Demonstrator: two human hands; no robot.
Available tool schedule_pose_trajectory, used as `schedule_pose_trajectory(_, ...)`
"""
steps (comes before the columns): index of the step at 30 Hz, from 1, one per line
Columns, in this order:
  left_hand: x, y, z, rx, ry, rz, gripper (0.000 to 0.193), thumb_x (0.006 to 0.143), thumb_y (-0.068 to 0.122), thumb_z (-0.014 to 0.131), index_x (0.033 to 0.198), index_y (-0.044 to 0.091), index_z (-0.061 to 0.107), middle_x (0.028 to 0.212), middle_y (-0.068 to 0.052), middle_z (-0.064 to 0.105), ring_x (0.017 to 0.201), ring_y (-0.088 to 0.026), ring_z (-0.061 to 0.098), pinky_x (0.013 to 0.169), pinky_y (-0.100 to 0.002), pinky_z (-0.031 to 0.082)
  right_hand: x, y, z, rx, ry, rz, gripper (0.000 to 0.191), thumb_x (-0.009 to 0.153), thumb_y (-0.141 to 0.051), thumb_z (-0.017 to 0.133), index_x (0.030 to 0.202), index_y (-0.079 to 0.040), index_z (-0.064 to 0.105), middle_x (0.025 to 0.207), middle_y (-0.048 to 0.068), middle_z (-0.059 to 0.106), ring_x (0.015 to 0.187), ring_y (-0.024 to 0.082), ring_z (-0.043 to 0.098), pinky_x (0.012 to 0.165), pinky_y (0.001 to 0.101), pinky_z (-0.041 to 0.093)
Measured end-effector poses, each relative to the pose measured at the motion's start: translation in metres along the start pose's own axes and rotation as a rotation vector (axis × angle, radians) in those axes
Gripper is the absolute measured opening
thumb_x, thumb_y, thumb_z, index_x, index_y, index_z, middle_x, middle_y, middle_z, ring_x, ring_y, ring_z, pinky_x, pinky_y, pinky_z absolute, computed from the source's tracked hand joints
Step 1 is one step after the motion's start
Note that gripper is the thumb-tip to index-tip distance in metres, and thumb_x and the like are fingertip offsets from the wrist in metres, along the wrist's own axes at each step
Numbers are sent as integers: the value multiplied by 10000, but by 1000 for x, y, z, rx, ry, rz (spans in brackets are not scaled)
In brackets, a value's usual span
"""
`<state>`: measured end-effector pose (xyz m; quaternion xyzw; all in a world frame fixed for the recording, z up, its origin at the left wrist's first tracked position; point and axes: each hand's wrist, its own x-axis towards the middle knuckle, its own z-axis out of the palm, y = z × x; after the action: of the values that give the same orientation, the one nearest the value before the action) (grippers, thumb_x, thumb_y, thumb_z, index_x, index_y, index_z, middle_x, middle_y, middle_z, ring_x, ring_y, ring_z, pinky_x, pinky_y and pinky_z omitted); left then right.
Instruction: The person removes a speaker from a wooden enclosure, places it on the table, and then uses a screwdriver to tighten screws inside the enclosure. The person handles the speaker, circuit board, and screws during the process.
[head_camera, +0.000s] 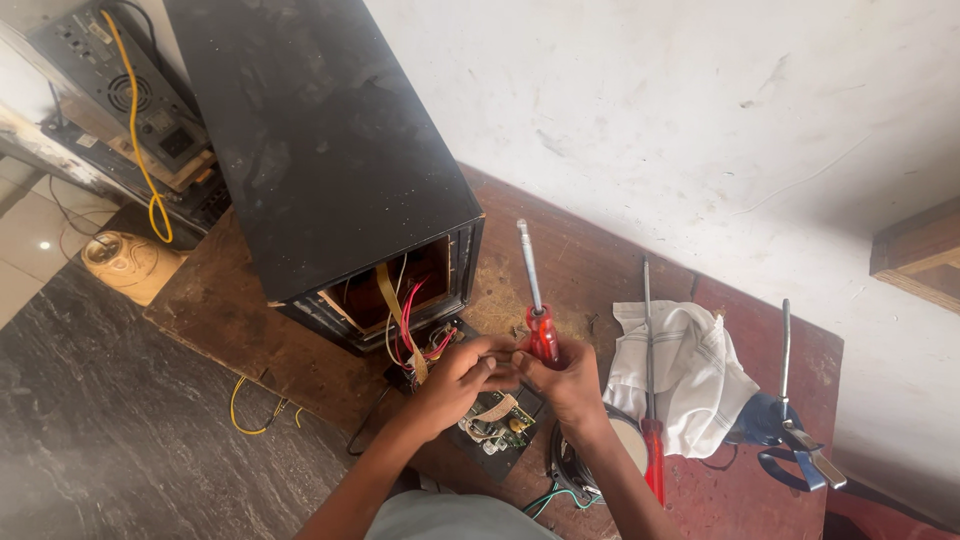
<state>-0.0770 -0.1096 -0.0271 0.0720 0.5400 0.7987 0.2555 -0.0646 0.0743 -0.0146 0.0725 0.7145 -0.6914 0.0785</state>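
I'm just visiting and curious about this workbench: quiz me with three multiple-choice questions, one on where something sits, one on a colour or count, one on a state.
1. Where does the second red-handled screwdriver lie?
A. Across the white cloth
B. On top of the black case
C. On the floor

2. What colour is the handle of the screwdriver in the right hand?
A. Blue
B. Red
C. Green

3. How is the black case's near end?
A. Sealed with a panel
B. Wrapped in cloth
C. Open, with wires showing

Answers:
1. A, its shaft crosses the cloth and its handle points toward the person.
2. B, a translucent red handle shows above the fingers.
3. C, red, yellow and pale wires hang out toward the circuit board under the left hand.
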Motion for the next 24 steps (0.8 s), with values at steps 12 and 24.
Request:
schedule_pose_trajectory(12, 0, -37, 18, -373, 428, -127, 246, 1072, 226, 446, 898, 87, 551, 670, 43, 476, 458, -24, 343, 391, -216, 256, -9, 5, 21, 41, -67, -69, 200, 838, -34, 794, 1017, 52, 768, 871, 71, 782, 780, 101, 715, 757, 274, 590)
schedule_pose_trajectory(24, -29, -19, 34, -482, 448, 113, 289, 1051, 304, 574, 988, 41, 674, 700, 56, 495, 486, -14, 365, 416, -205, 257, -24, -5, 35, -202, -73, -319, 214, 784, 9, 790, 996, 26, 768, 835, 25, 665, 760, 87, 646, 684, 267, 542)
